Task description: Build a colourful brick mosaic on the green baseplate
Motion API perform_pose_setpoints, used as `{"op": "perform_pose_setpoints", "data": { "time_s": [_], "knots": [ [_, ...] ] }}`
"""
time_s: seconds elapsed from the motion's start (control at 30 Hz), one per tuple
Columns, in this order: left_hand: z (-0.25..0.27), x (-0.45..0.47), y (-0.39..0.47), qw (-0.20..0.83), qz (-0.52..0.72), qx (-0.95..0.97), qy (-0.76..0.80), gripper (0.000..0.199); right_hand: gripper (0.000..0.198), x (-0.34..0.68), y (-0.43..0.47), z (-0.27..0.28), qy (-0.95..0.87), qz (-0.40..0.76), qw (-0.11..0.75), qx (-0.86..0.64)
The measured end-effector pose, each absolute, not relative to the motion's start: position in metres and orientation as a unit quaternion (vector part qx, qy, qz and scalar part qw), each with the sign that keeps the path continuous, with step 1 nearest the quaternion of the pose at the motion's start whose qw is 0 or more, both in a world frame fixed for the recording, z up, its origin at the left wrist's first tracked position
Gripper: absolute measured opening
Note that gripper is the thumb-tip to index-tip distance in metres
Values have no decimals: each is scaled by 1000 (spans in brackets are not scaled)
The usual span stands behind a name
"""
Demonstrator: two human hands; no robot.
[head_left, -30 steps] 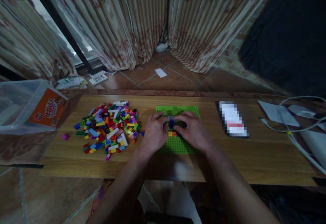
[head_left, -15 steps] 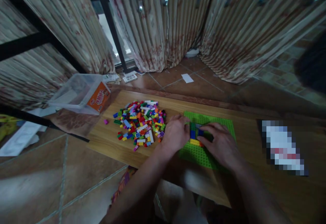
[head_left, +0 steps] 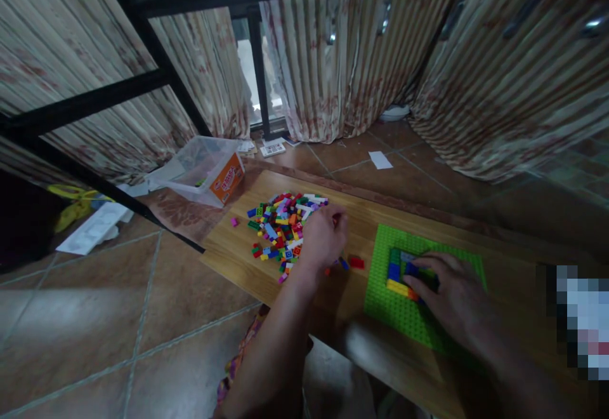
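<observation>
My left hand is over the right side of a heap of mixed coloured toy bricks, its fingers curled together. What they pinch, if anything, is hidden. A loose red brick lies on the table to the right of that hand. My right hand rests over a green studded baseplate, thumb and fingers closed around a dark blue brick. Beside it, a small frame of joined bricks stands on the plate, with a green and blue side and a yellow and orange row. My right hand covers its right part.
The wooden table carries the heap and the plate. A clear plastic box with an orange label stands beyond its left end. A black metal frame crosses the upper left. A blurred-out item lies at far right.
My left hand has moved left from the brick frame on the baseplate to the heap. My right hand stays at the blue brick. The view has turned left.
</observation>
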State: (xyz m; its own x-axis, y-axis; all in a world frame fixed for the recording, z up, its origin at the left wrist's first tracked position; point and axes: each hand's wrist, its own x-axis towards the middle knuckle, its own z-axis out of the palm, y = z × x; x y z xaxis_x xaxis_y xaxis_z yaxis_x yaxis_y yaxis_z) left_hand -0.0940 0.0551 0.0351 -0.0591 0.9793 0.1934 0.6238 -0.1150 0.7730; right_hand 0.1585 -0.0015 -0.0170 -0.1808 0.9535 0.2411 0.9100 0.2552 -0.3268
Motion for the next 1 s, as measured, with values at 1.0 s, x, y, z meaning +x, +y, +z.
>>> {"op": "perform_pose_setpoints", "data": {
  "time_s": [1.0],
  "knots": [
    [41,-154,65,263,342,639,637,28,28,47,-14,-5,-822,116,260,-493]
  ]
}}
